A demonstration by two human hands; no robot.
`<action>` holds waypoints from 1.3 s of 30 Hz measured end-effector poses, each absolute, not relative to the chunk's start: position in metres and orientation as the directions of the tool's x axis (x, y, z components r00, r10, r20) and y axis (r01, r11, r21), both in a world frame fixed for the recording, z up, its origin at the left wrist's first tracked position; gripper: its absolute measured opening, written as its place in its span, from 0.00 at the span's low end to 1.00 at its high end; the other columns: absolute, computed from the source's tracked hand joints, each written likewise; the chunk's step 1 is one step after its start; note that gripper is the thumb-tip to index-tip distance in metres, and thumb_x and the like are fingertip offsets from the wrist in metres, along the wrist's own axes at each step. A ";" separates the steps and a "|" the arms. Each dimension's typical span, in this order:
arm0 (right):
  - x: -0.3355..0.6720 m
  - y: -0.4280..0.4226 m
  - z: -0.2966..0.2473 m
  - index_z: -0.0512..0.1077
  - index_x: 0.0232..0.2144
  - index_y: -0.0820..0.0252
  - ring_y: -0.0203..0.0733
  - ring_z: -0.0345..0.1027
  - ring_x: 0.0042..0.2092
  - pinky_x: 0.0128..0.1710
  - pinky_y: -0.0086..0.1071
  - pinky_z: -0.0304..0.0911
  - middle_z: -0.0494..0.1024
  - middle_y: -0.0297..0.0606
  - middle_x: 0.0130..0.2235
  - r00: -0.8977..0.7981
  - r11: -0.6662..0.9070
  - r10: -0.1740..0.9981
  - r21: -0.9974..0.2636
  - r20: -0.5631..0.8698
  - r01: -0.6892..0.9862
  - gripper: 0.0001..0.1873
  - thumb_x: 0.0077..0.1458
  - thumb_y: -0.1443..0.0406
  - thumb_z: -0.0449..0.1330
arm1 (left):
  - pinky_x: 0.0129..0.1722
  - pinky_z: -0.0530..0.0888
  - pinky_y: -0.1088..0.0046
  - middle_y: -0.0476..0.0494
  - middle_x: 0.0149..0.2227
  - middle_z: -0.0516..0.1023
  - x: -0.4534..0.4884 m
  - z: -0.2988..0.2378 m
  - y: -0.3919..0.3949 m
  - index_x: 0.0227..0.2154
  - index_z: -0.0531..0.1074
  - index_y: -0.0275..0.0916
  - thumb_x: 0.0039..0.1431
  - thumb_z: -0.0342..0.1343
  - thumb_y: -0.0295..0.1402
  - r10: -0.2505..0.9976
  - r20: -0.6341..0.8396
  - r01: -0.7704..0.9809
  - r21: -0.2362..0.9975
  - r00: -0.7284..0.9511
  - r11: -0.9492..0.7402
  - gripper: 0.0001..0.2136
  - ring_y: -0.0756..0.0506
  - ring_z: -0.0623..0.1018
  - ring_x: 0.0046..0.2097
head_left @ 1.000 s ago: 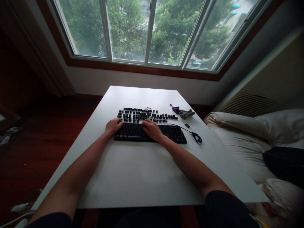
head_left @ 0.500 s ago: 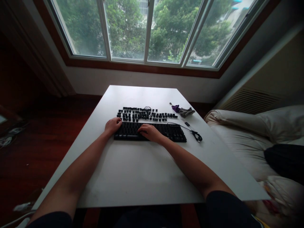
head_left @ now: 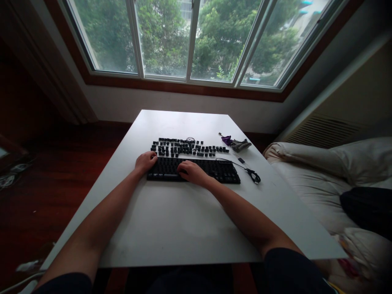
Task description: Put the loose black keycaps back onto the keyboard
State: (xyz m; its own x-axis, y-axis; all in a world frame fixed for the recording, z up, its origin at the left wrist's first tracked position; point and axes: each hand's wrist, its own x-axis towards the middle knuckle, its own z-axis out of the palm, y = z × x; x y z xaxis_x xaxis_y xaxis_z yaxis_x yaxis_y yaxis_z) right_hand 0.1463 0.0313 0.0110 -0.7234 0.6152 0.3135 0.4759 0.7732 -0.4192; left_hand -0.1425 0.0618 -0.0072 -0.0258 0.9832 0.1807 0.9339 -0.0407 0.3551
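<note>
A black keyboard [head_left: 208, 168] lies flat on the white table in front of me. My left hand [head_left: 145, 162] is closed at its upper left corner, with curled fingers holding the edge. Over the middle of the keys, my right hand [head_left: 190, 170] is bent down with its fingers drawn together. Its fingertips touch the keyboard, and anything between them is hidden. Behind the keyboard, loose black keycaps [head_left: 171, 150] stand in uneven rows, close to my left fingers.
A coiled black cable [head_left: 254, 176] lies right of the keyboard. Farther back are a purple cloth [head_left: 226, 140] and a grey cloth [head_left: 241, 145]. The white table [head_left: 177, 220] reaches toward the window. A pale sofa [head_left: 309, 175] stands to the right.
My right hand has shifted very slightly over the keys. My left hand stays at the keyboard's corner.
</note>
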 end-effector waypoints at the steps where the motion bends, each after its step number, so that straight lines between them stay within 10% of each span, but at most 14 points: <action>1: 0.147 0.031 0.011 0.75 0.37 0.57 0.43 0.68 0.44 0.46 0.34 0.62 0.76 0.39 0.39 -0.722 0.771 0.618 -0.420 0.312 0.478 0.07 0.56 0.71 0.61 | 0.42 0.70 0.70 0.46 0.44 0.81 -0.142 -0.007 0.062 0.40 0.78 0.45 0.60 0.51 0.38 0.984 0.178 0.934 0.355 -0.029 -0.037 0.12 0.42 0.78 0.45; 7: 0.146 0.029 0.015 0.73 0.34 0.58 0.42 0.66 0.42 0.44 0.33 0.61 0.75 0.38 0.37 -0.655 0.746 0.651 -0.486 0.384 0.456 0.03 0.59 0.65 0.60 | 0.41 0.70 0.70 0.46 0.43 0.81 -0.144 -0.008 0.062 0.40 0.78 0.45 0.60 0.51 0.38 0.983 0.180 0.930 0.365 -0.023 -0.045 0.12 0.42 0.78 0.44; 12: 0.143 0.028 0.023 0.72 0.29 0.59 0.37 0.65 0.31 0.34 0.29 0.61 0.72 0.34 0.27 -0.484 0.564 0.796 -0.736 0.363 0.374 0.22 0.68 0.55 0.48 | 0.40 0.70 0.69 0.45 0.43 0.81 -0.144 -0.010 0.064 0.40 0.78 0.45 0.60 0.50 0.38 0.982 0.189 0.933 0.357 -0.014 -0.055 0.12 0.42 0.78 0.43; 19: 0.145 0.014 0.031 0.81 0.38 0.54 0.45 0.75 0.46 0.50 0.37 0.66 0.82 0.40 0.44 -0.533 0.606 0.738 -0.755 0.415 0.251 0.25 0.65 0.46 0.51 | 0.41 0.70 0.70 0.46 0.44 0.82 -0.144 -0.009 0.064 0.40 0.78 0.45 0.60 0.51 0.38 0.984 0.175 0.934 0.355 -0.026 -0.039 0.12 0.42 0.78 0.45; 27: 0.132 0.008 0.035 0.80 0.40 0.60 0.48 0.76 0.49 0.53 0.44 0.69 0.82 0.46 0.45 -0.498 0.139 0.829 -0.956 0.256 -0.259 0.38 0.62 0.37 0.45 | 0.40 0.70 0.69 0.45 0.43 0.81 -0.146 -0.014 0.066 0.40 0.78 0.45 0.60 0.51 0.38 0.980 0.197 0.928 0.368 -0.011 -0.064 0.12 0.42 0.78 0.43; 39: 0.131 0.025 0.018 0.77 0.28 0.62 0.40 0.74 0.34 0.40 0.35 0.69 0.79 0.41 0.30 -0.519 0.036 0.849 -0.990 0.101 -0.135 0.34 0.55 0.37 0.56 | 0.41 0.70 0.70 0.45 0.44 0.81 -0.141 -0.009 0.062 0.40 0.78 0.45 0.61 0.51 0.38 0.982 0.188 0.932 0.358 -0.014 -0.055 0.12 0.42 0.78 0.44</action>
State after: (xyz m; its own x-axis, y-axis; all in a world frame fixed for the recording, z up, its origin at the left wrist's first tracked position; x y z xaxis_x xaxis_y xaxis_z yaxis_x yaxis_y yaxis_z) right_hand 0.1308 0.0245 0.0175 -0.5193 0.8486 0.1013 -0.1349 0.0356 -0.9902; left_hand -0.1415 0.0625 -0.0091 -0.0140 0.9820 0.1882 0.9322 -0.0552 0.3578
